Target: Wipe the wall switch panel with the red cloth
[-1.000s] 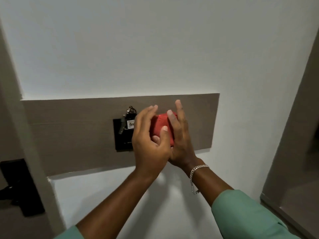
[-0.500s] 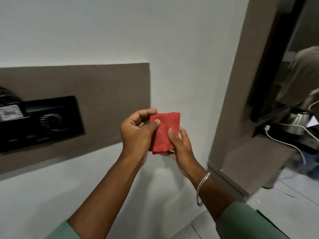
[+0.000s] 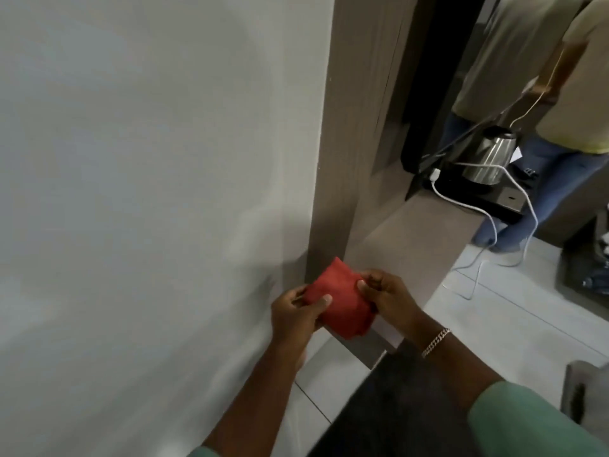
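Note:
The folded red cloth is held between both hands, low and in front of the white wall. My left hand grips its left edge with the thumb on top. My right hand pinches its right edge; a silver bracelet sits on that wrist. The wall switch panel is out of view.
The white wall fills the left. A brown wood-grain pillar and a low ledge lie to the right. A steel kettle with white cables stands on a dark tray. Another person stands at the far right on the tiled floor.
The view swung right and the switch panel left the frame. Both hands came away from the panel and lowered, still holding the red cloth.

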A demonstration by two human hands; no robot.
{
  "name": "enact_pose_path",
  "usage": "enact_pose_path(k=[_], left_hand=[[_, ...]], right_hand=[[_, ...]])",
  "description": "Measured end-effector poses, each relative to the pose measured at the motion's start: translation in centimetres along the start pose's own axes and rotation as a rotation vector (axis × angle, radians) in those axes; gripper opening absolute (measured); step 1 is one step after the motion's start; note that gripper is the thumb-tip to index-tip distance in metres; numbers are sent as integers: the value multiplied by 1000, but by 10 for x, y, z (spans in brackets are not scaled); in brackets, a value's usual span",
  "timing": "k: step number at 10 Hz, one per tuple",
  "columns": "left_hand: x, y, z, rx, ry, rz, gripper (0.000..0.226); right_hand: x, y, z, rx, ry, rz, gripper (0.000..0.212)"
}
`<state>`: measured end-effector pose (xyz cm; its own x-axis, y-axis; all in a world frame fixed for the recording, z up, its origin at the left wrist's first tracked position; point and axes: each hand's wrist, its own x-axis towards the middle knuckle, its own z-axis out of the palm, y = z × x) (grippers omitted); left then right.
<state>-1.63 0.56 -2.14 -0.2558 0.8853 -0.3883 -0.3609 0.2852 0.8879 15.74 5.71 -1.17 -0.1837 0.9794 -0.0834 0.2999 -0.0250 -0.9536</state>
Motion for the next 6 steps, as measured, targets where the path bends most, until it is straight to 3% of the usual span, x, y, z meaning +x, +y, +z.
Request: enact_pose_path(k=[1, 3, 5, 6], left_hand=[[30, -44, 33, 48, 35, -76, 40], [55, -67, 41, 35, -2, -82, 49], [44, -28, 6, 385, 63, 153, 50], [16, 14, -7, 623, 73, 364, 51]], right_hand=[[33, 47, -21, -250, 86, 54, 22], [60, 78, -27, -420, 233, 118, 23], [54, 68, -20, -526, 318, 125, 31], [26, 38, -7, -776, 371, -55, 47]])
